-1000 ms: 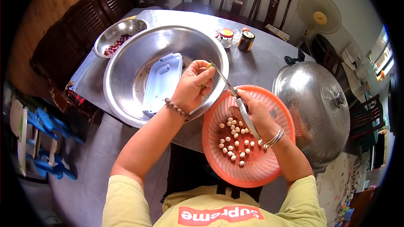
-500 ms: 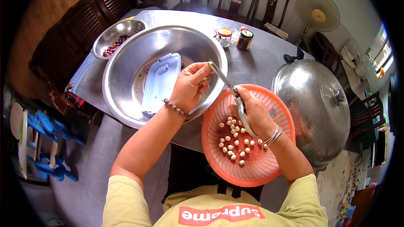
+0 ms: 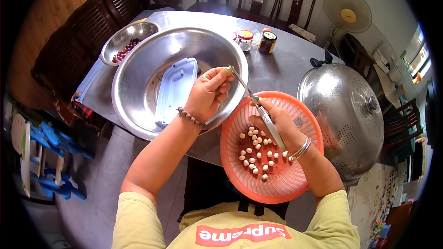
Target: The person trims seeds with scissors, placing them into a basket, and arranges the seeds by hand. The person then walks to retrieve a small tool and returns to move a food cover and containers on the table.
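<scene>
My left hand (image 3: 210,90) is closed, pinching a small yellow-green round nut or seed (image 3: 228,70) at the fingertips above the steel basin's right rim. More of something greenish seems tucked in its palm. My right hand (image 3: 277,122) is wrapped round the silver handles of a plier-like metal tool (image 3: 249,91). The tool's narrow tip reaches up and left to the piece in my left fingertips; whether its jaws are closed on it is too small to tell. Under my right hand, an orange plastic colander (image 3: 230,166) holds several small white oval kernels (image 3: 251,160).
A large steel basin (image 3: 124,97) contains a pale blue plastic tray (image 3: 173,94). Behind it a steel bowl (image 3: 110,48) has red grapes. Two jars (image 3: 267,42) stand farther back on the grey table (image 3: 290,64). A big perforated steel pot (image 3: 341,110) sits right.
The tool has turned in my right hand, its handle now showing a straight, flat side. The yellow-green piece shows more plainly at my left fingertips. Both hands stay nearly in place.
</scene>
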Demonstrator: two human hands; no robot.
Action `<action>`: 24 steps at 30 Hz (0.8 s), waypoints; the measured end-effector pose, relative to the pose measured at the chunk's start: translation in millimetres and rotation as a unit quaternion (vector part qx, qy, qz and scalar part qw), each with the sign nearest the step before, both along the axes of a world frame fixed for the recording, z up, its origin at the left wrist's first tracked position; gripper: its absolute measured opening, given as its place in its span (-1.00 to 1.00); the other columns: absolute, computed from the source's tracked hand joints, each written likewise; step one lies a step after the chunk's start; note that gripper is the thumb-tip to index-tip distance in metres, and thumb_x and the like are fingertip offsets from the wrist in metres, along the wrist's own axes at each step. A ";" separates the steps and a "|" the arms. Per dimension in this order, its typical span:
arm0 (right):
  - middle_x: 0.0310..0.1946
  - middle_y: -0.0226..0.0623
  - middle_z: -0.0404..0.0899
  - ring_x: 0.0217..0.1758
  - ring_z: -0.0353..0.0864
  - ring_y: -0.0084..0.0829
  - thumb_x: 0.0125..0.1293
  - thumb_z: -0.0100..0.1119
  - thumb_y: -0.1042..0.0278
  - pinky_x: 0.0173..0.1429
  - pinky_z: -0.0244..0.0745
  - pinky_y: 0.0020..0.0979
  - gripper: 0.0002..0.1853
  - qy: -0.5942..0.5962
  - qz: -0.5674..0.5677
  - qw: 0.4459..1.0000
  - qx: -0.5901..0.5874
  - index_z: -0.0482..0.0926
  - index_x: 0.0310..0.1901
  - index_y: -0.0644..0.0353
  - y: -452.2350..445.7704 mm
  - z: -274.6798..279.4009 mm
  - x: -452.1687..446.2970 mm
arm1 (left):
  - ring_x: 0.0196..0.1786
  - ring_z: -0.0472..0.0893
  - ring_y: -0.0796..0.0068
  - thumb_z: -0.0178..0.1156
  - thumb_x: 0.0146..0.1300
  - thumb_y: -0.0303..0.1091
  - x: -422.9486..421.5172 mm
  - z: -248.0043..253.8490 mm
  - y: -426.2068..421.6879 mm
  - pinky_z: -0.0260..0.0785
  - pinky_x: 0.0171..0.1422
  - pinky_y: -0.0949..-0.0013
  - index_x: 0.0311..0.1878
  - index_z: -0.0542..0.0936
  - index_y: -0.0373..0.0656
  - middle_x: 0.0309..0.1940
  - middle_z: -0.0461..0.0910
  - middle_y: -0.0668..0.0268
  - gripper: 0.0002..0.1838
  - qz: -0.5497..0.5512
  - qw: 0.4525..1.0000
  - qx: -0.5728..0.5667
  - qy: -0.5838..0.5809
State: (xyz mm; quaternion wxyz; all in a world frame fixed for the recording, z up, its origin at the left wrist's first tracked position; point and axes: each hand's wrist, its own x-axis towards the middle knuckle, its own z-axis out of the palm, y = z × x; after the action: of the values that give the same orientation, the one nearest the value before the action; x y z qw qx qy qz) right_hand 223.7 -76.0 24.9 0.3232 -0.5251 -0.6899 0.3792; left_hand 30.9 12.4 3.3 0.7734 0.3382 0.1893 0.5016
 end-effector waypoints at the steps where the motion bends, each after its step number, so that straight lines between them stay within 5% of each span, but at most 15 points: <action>1: -0.50 -0.10 0.48 -0.44 0.52 -0.29 0.20 0.20 0.30 -0.25 0.42 -0.39 -0.59 0.000 0.000 1.000 0.001 0.40 0.03 0.29 -0.3 0.5 0.0 | -0.47 0.31 0.73 0.09 0.32 -0.29 -0.4 -0.9 1.2 0.12 -0.52 0.69 -0.15 0.51 -0.23 -0.32 0.50 0.36 -0.80 0.000 1.000 0.001 0.000; 4: -0.52 -0.14 0.47 -0.48 0.48 -0.36 0.19 0.21 0.29 -0.26 0.41 -0.43 -0.58 0.039 -0.002 0.999 -0.035 0.40 0.03 0.30 -1.0 0.4 -0.6 | -0.47 0.29 0.72 0.04 0.35 -0.27 -1.1 -1.1 3.1 0.12 -0.52 0.69 -0.08 0.48 -0.24 -0.31 0.47 0.37 -0.77 -0.044 0.999 -0.001 -0.023; 12: -0.31 0.02 0.50 -0.27 0.54 0.01 0.22 0.14 0.18 -0.21 0.43 -0.19 -0.57 -0.133 -0.053 0.977 0.160 0.38 0.03 0.26 1.7 -8.3 2.9 | -0.50 0.34 0.70 -0.01 0.37 -0.35 0.9 3.6 1.0 0.14 -0.56 0.67 -0.07 0.42 -0.22 -0.33 0.49 0.32 -0.83 0.019 1.000 -0.005 -0.003; 24: -0.32 0.01 0.50 -0.26 0.54 -0.04 0.23 0.11 0.27 -0.18 0.45 -0.21 -0.63 -0.160 -0.042 0.964 0.209 0.39 0.00 0.30 0.1 -5.4 1.8 | -0.48 0.39 0.69 0.09 0.32 -0.34 4.0 1.8 -1.9 0.17 -0.52 0.67 -0.17 0.44 -0.15 -0.38 0.53 0.33 -0.89 0.040 0.998 0.037 0.042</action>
State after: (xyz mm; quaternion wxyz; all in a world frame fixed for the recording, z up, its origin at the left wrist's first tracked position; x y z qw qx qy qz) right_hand 225.5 -75.9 19.5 0.3272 -0.5282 -0.7738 0.1233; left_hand 35.0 10.6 5.2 0.7308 0.3795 0.2165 0.5245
